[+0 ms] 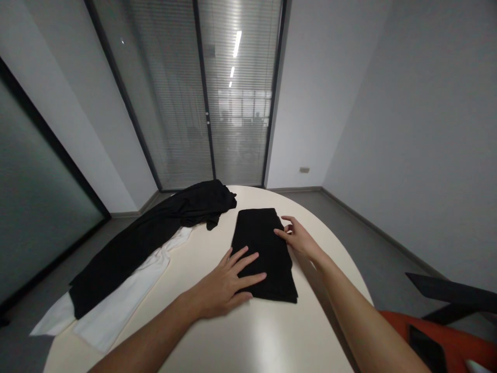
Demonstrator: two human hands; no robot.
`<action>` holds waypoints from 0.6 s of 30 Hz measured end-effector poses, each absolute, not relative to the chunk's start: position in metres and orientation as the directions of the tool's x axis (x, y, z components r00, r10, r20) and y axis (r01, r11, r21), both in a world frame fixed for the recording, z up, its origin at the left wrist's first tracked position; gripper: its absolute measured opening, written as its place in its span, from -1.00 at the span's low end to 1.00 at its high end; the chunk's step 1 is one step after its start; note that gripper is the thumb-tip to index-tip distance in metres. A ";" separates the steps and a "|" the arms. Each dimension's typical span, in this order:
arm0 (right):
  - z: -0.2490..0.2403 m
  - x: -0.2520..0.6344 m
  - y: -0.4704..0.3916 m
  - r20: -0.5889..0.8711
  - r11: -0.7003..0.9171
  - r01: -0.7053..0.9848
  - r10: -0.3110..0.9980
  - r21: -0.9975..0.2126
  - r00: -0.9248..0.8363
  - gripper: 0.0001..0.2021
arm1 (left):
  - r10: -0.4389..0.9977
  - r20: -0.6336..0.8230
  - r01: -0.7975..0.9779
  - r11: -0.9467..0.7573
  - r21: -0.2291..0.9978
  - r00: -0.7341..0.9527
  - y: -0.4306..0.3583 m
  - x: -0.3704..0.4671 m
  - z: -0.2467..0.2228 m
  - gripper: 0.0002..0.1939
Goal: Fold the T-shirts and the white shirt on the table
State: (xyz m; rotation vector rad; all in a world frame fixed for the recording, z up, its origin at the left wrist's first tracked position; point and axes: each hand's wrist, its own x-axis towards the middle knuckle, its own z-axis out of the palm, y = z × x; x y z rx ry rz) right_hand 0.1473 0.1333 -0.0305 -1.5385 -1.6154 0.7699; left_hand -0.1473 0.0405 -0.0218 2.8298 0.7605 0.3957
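A folded black garment [262, 243] lies flat on the round white table [217, 336] in front of me; its kind cannot be made out in this fold. My left hand [235, 282] rests palm down on its lower left part, fingers spread. At the garment's right edge is my right hand [298, 238], loosely curled, with a gap between thumb and forefinger. Its thumb tip touches the cloth near the upper right side. The other fingertips of that hand are partly hidden.
To the left, a long black garment [143, 233] lies over a white garment [128, 300], whose ends reach past the table edge. An orange chair [399, 321] with a dark phone-like object [427, 347] stands at right. Glass panels with blinds [240, 140] are beyond.
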 end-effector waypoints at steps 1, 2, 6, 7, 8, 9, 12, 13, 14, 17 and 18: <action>-0.032 0.147 0.135 0.162 0.113 0.545 0.986 -0.831 0.042 -0.38 | 0.506 0.211 0.455 -0.855 0.250 0.836 0.040 -0.146 -0.022 -0.44; -0.033 0.147 0.137 0.180 0.112 0.571 0.982 -0.814 0.064 -0.40 | 0.498 0.214 0.444 -0.859 0.254 0.840 0.040 -0.146 -0.023 -0.44; -0.031 0.149 0.138 0.058 -0.036 0.671 0.991 -0.740 0.117 -0.40 | 0.479 0.240 0.421 -0.871 0.255 0.844 0.039 -0.146 -0.023 -0.49; -0.029 0.151 0.136 -0.001 -0.085 0.667 0.992 -0.740 0.126 -0.37 | 0.478 0.249 0.419 -0.871 0.257 0.842 0.039 -0.146 -0.023 -0.50; -0.027 0.153 0.135 -0.059 -0.131 0.655 0.990 -0.744 0.131 -0.32 | 0.477 0.255 0.416 -0.872 0.259 0.841 0.039 -0.146 -0.022 -0.50; -0.026 0.155 0.133 -0.109 -0.166 0.645 0.986 -0.746 0.128 -0.27 | 0.477 0.258 0.413 -0.872 0.263 0.840 0.039 -0.146 -0.022 -0.50; -0.025 0.160 0.128 -0.198 -0.203 0.671 0.976 -0.713 0.086 -0.18 | 0.484 0.263 0.409 -0.864 0.293 0.835 0.040 -0.146 -0.021 -0.51; -0.026 0.160 0.126 -0.205 -0.194 0.686 0.977 -0.702 0.066 -0.19 | 0.490 0.265 0.408 -0.859 0.310 0.830 0.040 -0.146 -0.021 -0.51; -0.027 0.160 0.125 -0.204 -0.176 0.692 0.978 -0.700 0.042 -0.22 | 0.499 0.268 0.409 -0.851 0.329 0.824 0.040 -0.146 -0.021 -0.52; -0.029 0.157 0.124 -0.144 -0.085 0.669 0.989 -0.738 -0.034 -0.32 | 0.522 0.277 0.413 -0.834 0.367 0.807 0.040 -0.147 -0.022 -0.57; -0.029 0.155 0.124 -0.111 -0.052 0.662 0.993 -0.748 -0.047 -0.34 | 0.522 0.278 0.414 -0.834 0.365 0.806 0.040 -0.147 -0.023 -0.58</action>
